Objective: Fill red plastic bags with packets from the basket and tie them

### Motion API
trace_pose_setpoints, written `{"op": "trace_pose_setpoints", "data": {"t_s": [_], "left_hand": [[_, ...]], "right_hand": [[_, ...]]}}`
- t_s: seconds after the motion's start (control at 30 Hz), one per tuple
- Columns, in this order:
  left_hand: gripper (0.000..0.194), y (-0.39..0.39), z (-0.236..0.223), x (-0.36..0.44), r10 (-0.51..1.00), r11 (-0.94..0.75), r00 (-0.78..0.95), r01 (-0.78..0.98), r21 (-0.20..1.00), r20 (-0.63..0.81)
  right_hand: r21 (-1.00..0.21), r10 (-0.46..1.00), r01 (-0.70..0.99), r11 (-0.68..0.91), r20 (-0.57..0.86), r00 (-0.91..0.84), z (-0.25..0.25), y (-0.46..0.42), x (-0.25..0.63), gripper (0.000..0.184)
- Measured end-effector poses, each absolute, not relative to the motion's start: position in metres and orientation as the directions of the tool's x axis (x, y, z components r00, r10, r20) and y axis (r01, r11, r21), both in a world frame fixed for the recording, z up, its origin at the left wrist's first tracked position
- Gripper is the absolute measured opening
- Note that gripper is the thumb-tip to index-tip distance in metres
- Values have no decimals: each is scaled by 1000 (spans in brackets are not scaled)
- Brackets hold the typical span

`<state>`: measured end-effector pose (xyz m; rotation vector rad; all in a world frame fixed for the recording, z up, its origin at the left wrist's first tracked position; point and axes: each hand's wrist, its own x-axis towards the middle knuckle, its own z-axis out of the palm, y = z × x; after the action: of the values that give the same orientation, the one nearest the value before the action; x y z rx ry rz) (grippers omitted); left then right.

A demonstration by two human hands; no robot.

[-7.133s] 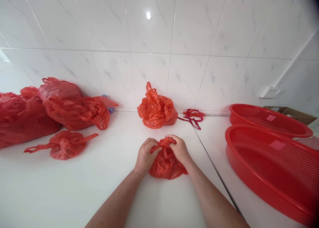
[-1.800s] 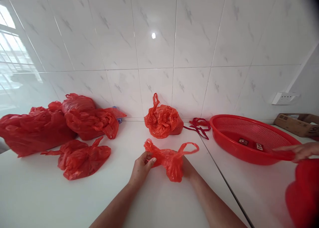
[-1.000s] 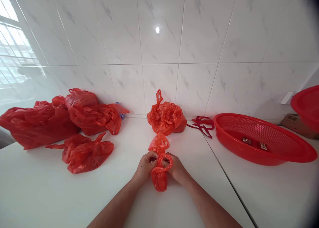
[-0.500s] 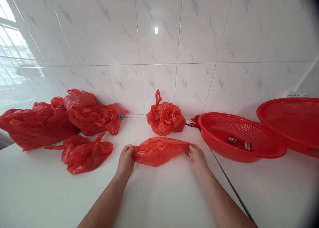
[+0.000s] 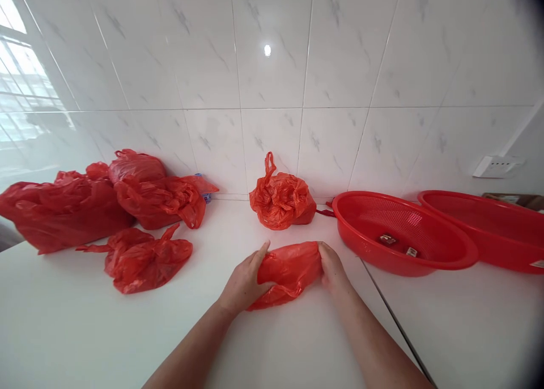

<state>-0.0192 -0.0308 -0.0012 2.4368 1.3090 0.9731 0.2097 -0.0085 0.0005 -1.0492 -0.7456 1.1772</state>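
A thin red plastic bag [image 5: 289, 273] lies crumpled and partly spread on the white tabletop in front of me. My right hand [image 5: 331, 267] pinches its right end. At the bag's left end, my left hand [image 5: 246, 281] is spread wide, two digits showing apart against the plastic. Its other fingers are hidden by the bag. Just behind stands a bunched red bag [image 5: 283, 199] with one loop handle pointing up. To the left of my hands a smaller red bag [image 5: 147, 261] lies slumped with its ends twisted up.
Large filled red bags [image 5: 63, 213] [image 5: 157, 193] crowd the back left. On the right, a red plastic basket [image 5: 357, 239] holds a few small items, with a second red basin [image 5: 501, 239] beside it. A seam [image 5: 395, 318] crosses the table; a tiled wall [image 5: 272, 140] rises behind.
My left hand has let go of the bag's left end and spread at its side, further right. The bag is shorter and bunched towards my right hand. The right-hand basin has moved lower.
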Motion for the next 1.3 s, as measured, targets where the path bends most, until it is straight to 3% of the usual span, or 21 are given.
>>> {"op": "trace_pose_setpoints", "data": {"t_s": [0.13,0.23,0.3,0.37,0.47,0.57,0.63,0.7,0.8,0.9,0.97,1.13,1.2,1.3], "left_hand": [[27,-29,-3,-19,913,-400,215,633,663,346],[19,-28,-1,-20,936,-283,-9,574,768,351],[16,-27,1,-20,938,-233,-99,535,812,334],[14,-27,1,-19,938,-205,-148,488,848,312],[16,-27,-1,-18,945,-172,-187,416,893,270],[23,-25,-5,-18,945,-145,-224,365,920,238],[25,-24,-7,-18,947,-129,-239,327,936,214],[24,-23,-8,-18,961,-121,-216,235,964,173],[26,-23,-8,-16,982,-124,-135,77,989,133],[26,-24,-9,-14,996,-85,-10,-155,984,84],[26,-23,-10,-15,997,-13,68,-309,951,35],[23,-14,-12,-25,999,36,17,-394,918,-32],[22,-12,-11,-28,999,22,-19,-395,919,-32],[22,-15,-6,-29,999,24,-20,-384,923,-34]], "right_hand": [[-959,944,-280,53,-44,327,3,-10,210,25],[-971,843,101,219,240,481,8,-15,206,29],[-807,696,444,390,574,432,14,-22,200,28],[-524,517,666,530,823,237,21,-32,189,29],[-171,327,752,637,943,-63,30,-54,164,33],[-4,232,679,734,941,-245,33,-80,135,33],[17,216,594,804,923,-319,32,-93,119,31],[-36,260,524,851,896,-361,27,-99,108,29],[-220,417,503,836,851,-319,15,-87,107,26],[-431,624,614,662,771,-132,1,-59,121,24],[-495,736,742,451,677,5,-6,-39,138,26],[-395,922,916,-78,320,216,-9,-12,190,31],[-364,931,920,-148,262,253,-5,-11,205,32],[-341,914,928,-148,311,260,0,-13,213,32]]}}
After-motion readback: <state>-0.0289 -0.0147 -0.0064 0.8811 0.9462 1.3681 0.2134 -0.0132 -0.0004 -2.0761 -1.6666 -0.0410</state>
